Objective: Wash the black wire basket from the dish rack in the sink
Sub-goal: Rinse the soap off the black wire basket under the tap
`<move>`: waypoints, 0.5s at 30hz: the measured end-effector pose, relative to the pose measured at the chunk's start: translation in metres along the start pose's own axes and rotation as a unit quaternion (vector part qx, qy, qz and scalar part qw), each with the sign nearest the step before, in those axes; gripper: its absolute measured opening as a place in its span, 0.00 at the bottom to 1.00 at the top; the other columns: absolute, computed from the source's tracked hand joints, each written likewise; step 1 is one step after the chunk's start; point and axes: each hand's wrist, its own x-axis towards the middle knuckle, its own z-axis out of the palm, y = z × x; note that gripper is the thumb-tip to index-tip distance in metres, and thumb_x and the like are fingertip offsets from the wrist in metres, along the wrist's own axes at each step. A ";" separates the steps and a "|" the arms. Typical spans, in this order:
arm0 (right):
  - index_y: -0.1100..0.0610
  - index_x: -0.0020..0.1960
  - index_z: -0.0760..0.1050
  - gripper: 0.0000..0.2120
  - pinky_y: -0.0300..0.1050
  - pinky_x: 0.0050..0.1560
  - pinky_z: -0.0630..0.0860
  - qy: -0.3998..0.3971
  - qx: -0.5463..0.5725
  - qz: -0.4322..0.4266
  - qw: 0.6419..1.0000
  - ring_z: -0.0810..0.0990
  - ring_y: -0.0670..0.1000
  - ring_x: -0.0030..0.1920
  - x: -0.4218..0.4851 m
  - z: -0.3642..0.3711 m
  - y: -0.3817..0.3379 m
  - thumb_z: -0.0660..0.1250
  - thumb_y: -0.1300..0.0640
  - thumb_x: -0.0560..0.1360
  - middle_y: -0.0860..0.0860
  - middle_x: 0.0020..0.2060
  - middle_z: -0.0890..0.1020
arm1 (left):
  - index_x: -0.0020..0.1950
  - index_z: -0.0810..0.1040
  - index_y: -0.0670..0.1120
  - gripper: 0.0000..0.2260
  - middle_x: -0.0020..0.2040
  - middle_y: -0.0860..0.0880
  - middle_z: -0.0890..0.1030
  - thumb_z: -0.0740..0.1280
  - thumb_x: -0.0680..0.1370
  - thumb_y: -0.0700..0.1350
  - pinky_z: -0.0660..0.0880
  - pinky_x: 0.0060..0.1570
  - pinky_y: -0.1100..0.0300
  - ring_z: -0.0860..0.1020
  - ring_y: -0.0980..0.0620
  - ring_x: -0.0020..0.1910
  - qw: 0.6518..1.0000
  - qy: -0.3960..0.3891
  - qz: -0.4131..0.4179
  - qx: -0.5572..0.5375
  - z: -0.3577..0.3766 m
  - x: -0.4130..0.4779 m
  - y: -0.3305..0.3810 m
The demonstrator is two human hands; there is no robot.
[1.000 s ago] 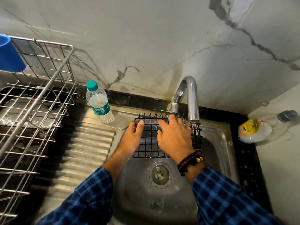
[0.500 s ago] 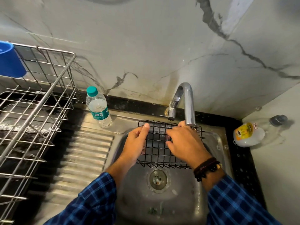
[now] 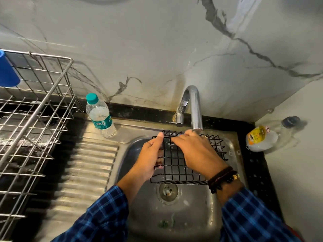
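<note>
The left hand [image 3: 150,154] grips the left side of the black wire basket [image 3: 174,165]: the thumb lies on the top of the wires and the other fingers [image 3: 160,161] are curled under the edge. The right hand [image 3: 195,151] lies on the basket from above, with its fingers stretched out flat over the wires toward the back rim, so it presses on the basket and does not close around it. On the right wrist there are dark bracelets [image 3: 222,179], and both arms have blue checked sleeves [image 3: 104,215]. The basket is held inside the sink [image 3: 139,198], in the back half of the basin, a little tilted, with its near edge just above the drain [image 3: 167,191] and its far edge below the spout of the faucet [image 3: 194,105]. The faucet stands at the back edge of the sink. To the left of the basin is the ribbed drainboard [image 3: 87,172], and at its back edge, near the back left corner of the basin, a water bottle [image 3: 100,117] with a green cap stands upright. Further to the left is the metal dish rack [image 3: 35,119], with a blue cup [image 3: 7,72] at its far left side. In the back right corner of the counter a clear bottle [image 3: 262,138] with a yellow label lies on its side.
</note>
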 end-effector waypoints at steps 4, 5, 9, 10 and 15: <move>0.46 0.73 0.66 0.30 0.55 0.69 0.72 -0.084 0.006 0.016 0.996 0.76 0.52 0.66 0.009 -0.006 0.000 0.68 0.66 0.75 0.47 0.66 0.77 | 0.51 0.82 0.48 0.21 0.33 0.48 0.75 0.62 0.79 0.65 0.64 0.25 0.65 0.69 0.53 0.26 0.999 0.022 -0.026 -0.013 0.001 0.005 0.003; 0.46 0.73 0.66 0.30 0.55 0.68 0.74 -0.119 0.025 0.030 0.992 0.77 0.53 0.65 0.012 -0.009 0.001 0.67 0.65 0.75 0.48 0.65 0.78 | 0.52 0.82 0.47 0.22 0.34 0.47 0.77 0.62 0.79 0.65 0.65 0.25 0.64 0.72 0.53 0.27 0.999 0.023 -0.028 -0.011 0.001 0.006 0.004; 0.47 0.64 0.72 0.18 0.55 0.59 0.78 -0.217 0.139 0.056 0.965 0.79 0.53 0.58 0.033 -0.018 0.006 0.65 0.55 0.75 0.50 0.58 0.80 | 0.57 0.82 0.43 0.25 0.38 0.46 0.82 0.62 0.80 0.64 0.65 0.22 0.65 0.73 0.54 0.26 0.999 0.035 -0.038 -0.017 0.001 0.010 0.004; 0.46 0.65 0.72 0.17 0.55 0.60 0.77 -0.212 0.154 0.054 0.963 0.79 0.52 0.58 0.033 -0.016 0.009 0.64 0.51 0.76 0.49 0.59 0.80 | 0.56 0.83 0.43 0.25 0.36 0.46 0.81 0.62 0.80 0.64 0.64 0.21 0.65 0.71 0.55 0.24 0.998 0.038 -0.041 -0.022 0.001 0.010 0.004; 0.45 0.64 0.79 0.14 0.47 0.64 0.75 0.074 0.164 0.043 0.983 0.78 0.45 0.60 -0.004 0.011 0.035 0.63 0.51 0.80 0.44 0.59 0.83 | 0.52 0.82 0.47 0.21 0.35 0.48 0.80 0.62 0.81 0.63 0.64 0.20 0.67 0.73 0.56 0.23 0.998 0.044 -0.038 -0.006 0.003 0.012 0.012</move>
